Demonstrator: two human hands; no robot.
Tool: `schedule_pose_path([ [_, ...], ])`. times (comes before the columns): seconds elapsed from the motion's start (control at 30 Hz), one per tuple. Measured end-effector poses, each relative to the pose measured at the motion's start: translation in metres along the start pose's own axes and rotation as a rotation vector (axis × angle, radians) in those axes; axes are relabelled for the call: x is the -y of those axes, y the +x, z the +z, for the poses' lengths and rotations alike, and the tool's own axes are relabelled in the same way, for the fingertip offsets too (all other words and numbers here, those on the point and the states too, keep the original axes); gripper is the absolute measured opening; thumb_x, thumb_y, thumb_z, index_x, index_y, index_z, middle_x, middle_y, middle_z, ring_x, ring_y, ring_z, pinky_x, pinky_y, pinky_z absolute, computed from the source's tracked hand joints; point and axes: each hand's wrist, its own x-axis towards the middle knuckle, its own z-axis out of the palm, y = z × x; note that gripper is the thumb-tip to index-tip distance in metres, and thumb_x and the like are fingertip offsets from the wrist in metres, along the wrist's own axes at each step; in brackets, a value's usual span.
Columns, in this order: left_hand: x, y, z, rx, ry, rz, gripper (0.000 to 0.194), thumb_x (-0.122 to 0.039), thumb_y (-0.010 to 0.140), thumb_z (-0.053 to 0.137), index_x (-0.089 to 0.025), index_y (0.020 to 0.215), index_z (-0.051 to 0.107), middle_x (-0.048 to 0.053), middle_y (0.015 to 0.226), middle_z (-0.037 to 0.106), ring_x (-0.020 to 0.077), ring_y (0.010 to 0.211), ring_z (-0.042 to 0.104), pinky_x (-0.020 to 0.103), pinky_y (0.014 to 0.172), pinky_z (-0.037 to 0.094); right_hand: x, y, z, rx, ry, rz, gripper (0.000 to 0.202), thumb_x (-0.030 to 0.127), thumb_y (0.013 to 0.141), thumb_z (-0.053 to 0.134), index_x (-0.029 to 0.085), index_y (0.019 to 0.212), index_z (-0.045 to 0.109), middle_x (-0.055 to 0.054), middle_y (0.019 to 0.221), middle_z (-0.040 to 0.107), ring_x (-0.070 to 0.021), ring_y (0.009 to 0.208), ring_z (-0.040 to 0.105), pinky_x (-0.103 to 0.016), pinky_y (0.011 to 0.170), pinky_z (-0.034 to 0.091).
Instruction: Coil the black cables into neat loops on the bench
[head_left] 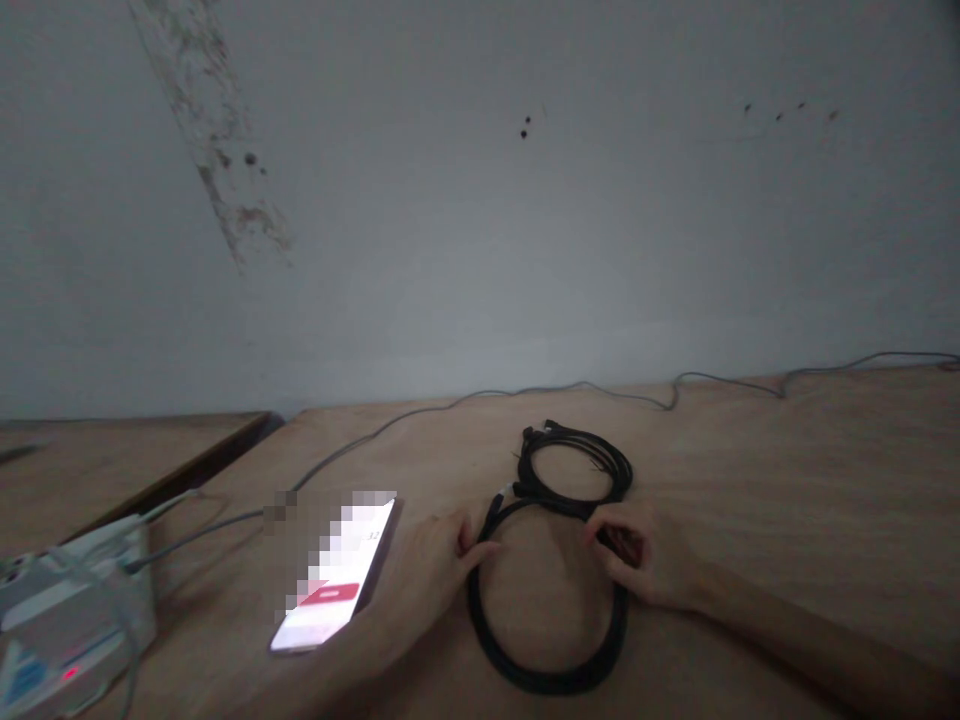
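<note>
Two coils of black cable lie on the wooden table. The nearer coil of black cable (551,682) forms a wide ring, with a plug that has a pale, clear-looking tip at its upper left. My left hand (442,560) is at the ring's left side, its thumb across the cable and its fingers on the outer side, partly hidden. On the opposite side, my right hand (649,555) has thumb and curled fingers around the ring's upper right. Just behind, touching or overlapping it, rests the farther coil of black cable (624,465), with plug ends at its top.
A phone (337,590) with a lit screen lies left of my left hand. At far left sits a white power strip or adapter (97,640) with a red light and cords. A thin grey cable (405,415) runs along the table's back near the wall (480,250).
</note>
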Motion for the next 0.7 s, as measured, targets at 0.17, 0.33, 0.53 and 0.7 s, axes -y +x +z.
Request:
schedule_pose_path([
  [0.17,0.003,-0.004,-0.002,-0.036,-0.038,-0.082,0.041,-0.057,0.086,0.064,-0.021,0.068,0.056,-0.002,0.062,0.06,0.0178,0.06,0.053,0.028,0.057,0.028,0.017,-0.001,0.0,0.189,-0.078,-0.078,0.012,0.035,0.092,0.062,0.024,0.09,0.067,0.005,0.059,0.058,-0.0115,0.049,0.049,-0.025,0.05,0.035],
  [0.33,0.012,-0.004,0.006,-0.063,-0.132,-0.043,0.04,-0.056,0.086,0.066,-0.02,0.069,0.059,-0.001,0.063,0.062,0.0175,0.06,0.055,0.027,0.055,0.03,0.02,0.004,0.001,0.161,-0.126,-0.056,0.009,0.031,0.088,0.065,0.023,0.084,0.065,0.005,0.059,0.056,-0.0118,0.051,0.048,-0.025,0.051,0.033],
  [0.53,0.005,-0.006,0.002,-0.022,-0.115,0.038,0.037,-0.056,0.078,0.072,-0.021,0.076,0.06,-0.002,0.062,0.062,0.019,0.061,0.058,0.028,0.057,0.032,0.023,0.009,-0.003,0.16,-0.174,0.06,0.003,0.023,0.084,0.063,0.024,0.081,0.063,0.004,0.062,0.059,-0.0131,0.055,0.052,-0.025,0.053,0.034],
  [0.7,-0.002,-0.012,-0.01,-0.017,-0.14,0.204,0.01,-0.019,0.073,0.057,-0.022,0.083,0.055,-0.005,0.063,0.059,0.0163,0.06,0.057,0.027,0.06,0.035,0.022,0.009,-0.001,0.118,-0.214,0.043,0.004,0.021,0.083,0.061,0.024,0.08,0.061,0.004,0.066,0.061,-0.0132,0.057,0.053,-0.025,0.054,0.034],
])
